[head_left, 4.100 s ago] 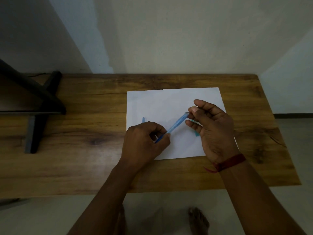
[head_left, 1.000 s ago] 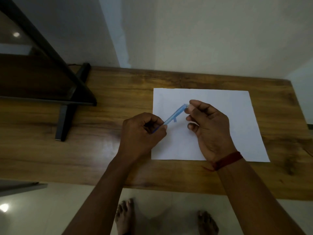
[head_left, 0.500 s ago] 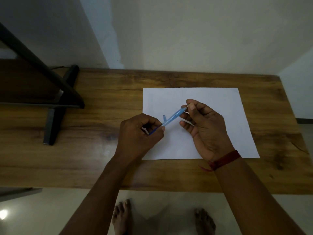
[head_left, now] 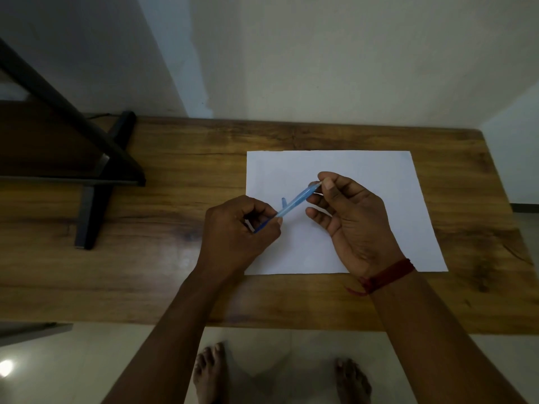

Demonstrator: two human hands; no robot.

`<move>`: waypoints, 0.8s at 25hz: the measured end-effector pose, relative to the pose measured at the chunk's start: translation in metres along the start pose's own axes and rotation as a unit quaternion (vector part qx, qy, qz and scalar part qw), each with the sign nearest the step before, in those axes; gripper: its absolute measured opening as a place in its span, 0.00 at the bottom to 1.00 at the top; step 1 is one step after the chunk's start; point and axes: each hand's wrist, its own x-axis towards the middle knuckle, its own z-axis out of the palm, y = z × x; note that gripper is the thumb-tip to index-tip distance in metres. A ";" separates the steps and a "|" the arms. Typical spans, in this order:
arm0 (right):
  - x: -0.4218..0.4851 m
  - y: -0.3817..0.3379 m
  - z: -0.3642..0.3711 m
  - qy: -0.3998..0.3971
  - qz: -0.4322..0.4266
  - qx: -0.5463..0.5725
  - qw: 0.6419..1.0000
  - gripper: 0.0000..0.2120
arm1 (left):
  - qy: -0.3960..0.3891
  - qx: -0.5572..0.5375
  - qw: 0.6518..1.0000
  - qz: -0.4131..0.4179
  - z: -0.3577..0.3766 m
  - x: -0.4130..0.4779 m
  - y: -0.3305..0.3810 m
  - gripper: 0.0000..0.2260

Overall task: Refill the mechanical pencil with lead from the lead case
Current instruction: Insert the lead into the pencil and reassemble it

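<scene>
- Blue translucent plastic mechanical pencil (head_left: 294, 201) slants between both hands. The right hand (head_left: 354, 225) pinches its upper end between thumb and forefinger (head_left: 329, 184), the other fingers loosely spread below. Whether a lead sits in that pinch I cannot tell (too thin, too dim).
- The left hand (head_left: 239, 228) curls its fingers round the pencil's darker lower end, lifted clear of the sheet.
- Likely risk: a lead fed at an angle to the barrel snaps, and a wobble in the left grip would cause the same.
- Just beyond the left fingertips a small blue piece (head_left: 283, 202) lies on the white paper sheet (head_left: 364, 164) (cap or lead case, unclear). A sweeping knuckle could knock it away.
- Farther out, on the brown wooden table (head_left: 175, 170), a dropped lead would probably vanish against the grain.
</scene>
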 end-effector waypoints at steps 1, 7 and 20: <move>0.000 0.000 0.000 -0.001 0.001 -0.002 1.000 0.10 | 0.002 0.005 1.000 0.006 -0.001 0.000 0.000 0.05; 0.001 0.003 0.002 0.000 0.012 -0.001 1.000 0.11 | 0.010 0.031 0.999 0.028 -0.006 0.002 -0.004 0.07; -0.001 0.004 0.010 -0.001 0.017 0.000 1.000 0.12 | 0.020 0.036 0.999 0.015 -0.011 0.000 -0.007 0.06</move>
